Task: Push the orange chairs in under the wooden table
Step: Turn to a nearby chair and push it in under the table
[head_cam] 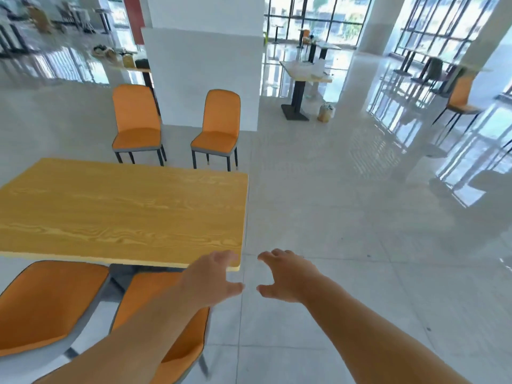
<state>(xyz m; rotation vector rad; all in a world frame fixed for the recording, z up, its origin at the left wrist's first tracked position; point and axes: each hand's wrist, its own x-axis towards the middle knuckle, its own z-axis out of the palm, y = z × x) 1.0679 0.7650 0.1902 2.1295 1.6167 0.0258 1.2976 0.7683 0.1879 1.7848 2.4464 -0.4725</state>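
The wooden table (pixel 122 206) fills the left middle. Beyond its far edge stand two orange chairs, one on the left (pixel 137 126) and one on the right (pixel 217 130), both facing the table with a gap between them and it. At the near edge two more orange chairs show their backs, the left one (pixel 47 300) and the right one (pixel 171 322). My left hand (pixel 213 275) hovers over the right near chair by the table's near right corner, fingers spread, holding nothing. My right hand (pixel 282 275) is beside it over the floor, also open and empty.
A white pillar and partition (pixel 202 70) rise just behind the far chairs. A small table on a black pedestal (pixel 300 79) stands at the back right, with a bag (pixel 325 112) on the floor by it. Another orange chair (pixel 461 101) is far right. Glossy tiled floor spreads to the right.
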